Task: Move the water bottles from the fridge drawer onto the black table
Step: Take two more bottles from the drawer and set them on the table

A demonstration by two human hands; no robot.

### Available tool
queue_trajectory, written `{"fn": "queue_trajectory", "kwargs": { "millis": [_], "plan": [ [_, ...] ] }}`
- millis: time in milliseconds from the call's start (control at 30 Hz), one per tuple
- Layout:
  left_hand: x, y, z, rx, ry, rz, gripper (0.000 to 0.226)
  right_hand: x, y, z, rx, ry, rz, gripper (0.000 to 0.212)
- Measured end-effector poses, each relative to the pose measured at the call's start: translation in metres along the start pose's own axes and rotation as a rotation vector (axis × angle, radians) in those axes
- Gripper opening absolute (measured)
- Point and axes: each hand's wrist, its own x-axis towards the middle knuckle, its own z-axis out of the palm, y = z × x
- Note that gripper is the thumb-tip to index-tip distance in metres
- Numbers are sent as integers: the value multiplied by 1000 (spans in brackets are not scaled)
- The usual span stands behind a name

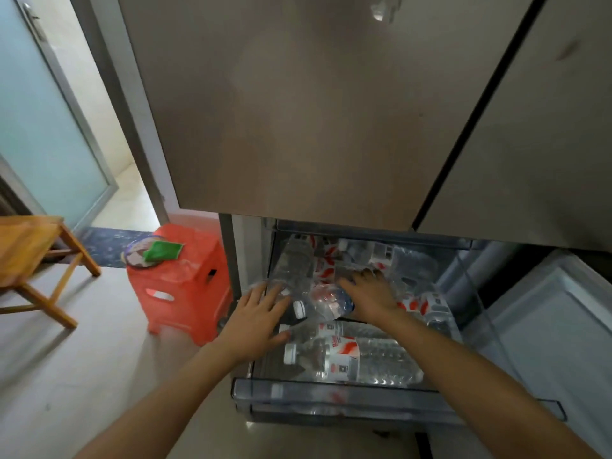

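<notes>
A red stool (185, 293) stands on the pale floor (66, 359). On its seat lies a plate (135, 258) with a green cloth (162, 251) on it. Farther left stands a wooden chair (29, 260), with a dark mat (106, 241) and a frosted door (43, 127) behind.

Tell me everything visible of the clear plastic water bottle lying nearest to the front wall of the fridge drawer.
The clear plastic water bottle lies on its side along the transparent front wall of the fridge drawer, white cap pointing left. Its body is ribbed; a white label with red marks wraps the middle. The left hand and right hand reach beyond it; neither holds it.
</notes>
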Motion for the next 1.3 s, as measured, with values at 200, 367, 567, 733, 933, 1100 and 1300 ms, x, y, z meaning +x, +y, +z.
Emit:
{"fn": "queue_trajectory", "kwargs": {
  "millis": [200,367,567,733,933,1100,1300],
  "plan": [
    [23,51,-11,-194,-343,159,58,-47,37,-5,335,52,211,74],
    [37,75,-3,-188,-498,116,80,-93,61,-14,833,207,382,72],
    [37,75,9,-211,-514,66,90,-105,71,16,960,302,504,59],
    [36,70,-7,-292,-479,79,87,-110,71,28,998,356,580,68],
    [46,62,-53,-499,-342,36,60,-113,68,25,891,332,595,69],
    [48,74,-79,-642,-130,37,37,-116,68,21,995,388,705,63],
    [62,130,-112,-748,52,154,34,-121,68,16,1131,481,815,70]
  ]
}}
